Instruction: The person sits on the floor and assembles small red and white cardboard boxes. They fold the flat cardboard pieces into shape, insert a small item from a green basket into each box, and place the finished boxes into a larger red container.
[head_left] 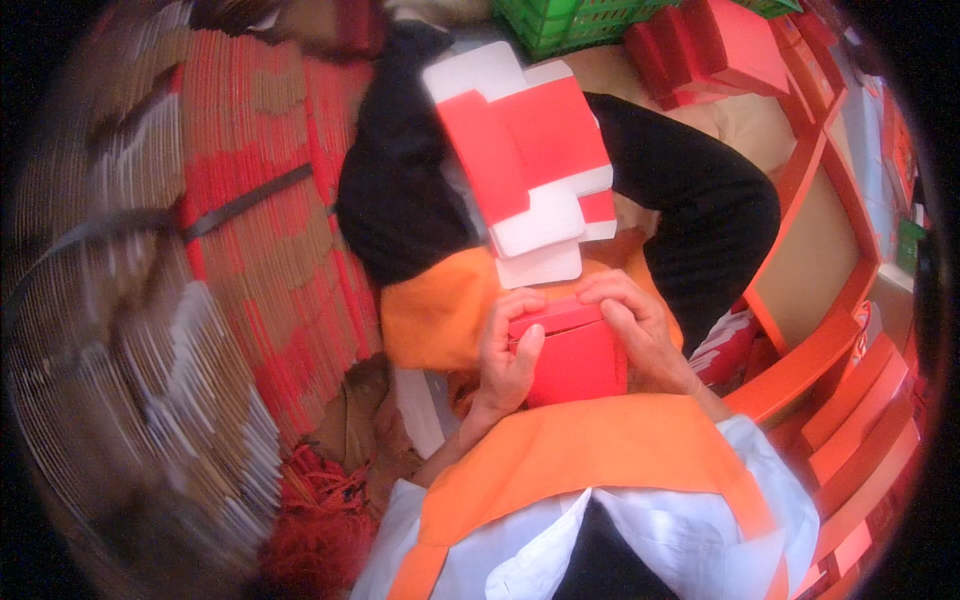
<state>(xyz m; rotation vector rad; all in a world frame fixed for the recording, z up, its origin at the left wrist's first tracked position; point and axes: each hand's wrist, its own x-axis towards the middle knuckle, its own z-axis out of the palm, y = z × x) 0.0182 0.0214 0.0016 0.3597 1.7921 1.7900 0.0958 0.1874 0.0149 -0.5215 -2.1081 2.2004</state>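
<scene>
A small red carton [577, 368] sits against my orange apron, with a dark slit along its lid edge. My left hand [508, 348] wraps its left side, the thumb lying on the red face. My right hand [638, 322] grips the right side and top edge, fingers bent over the lid. Just beyond the hands, overlapping flat carton blanks [553, 128], red with white flaps, rest across my lap. What is inside the carton cannot be seen.
On the left stand tall stacks of flat red and brown cardboard [262, 215] bound by a dark strap [250, 200]. Red cartons [712, 50] and a green crate [570, 22] are at the far side. An orange-red-edged open box [815, 240] and stacked red cartons [862, 430] lie to the right.
</scene>
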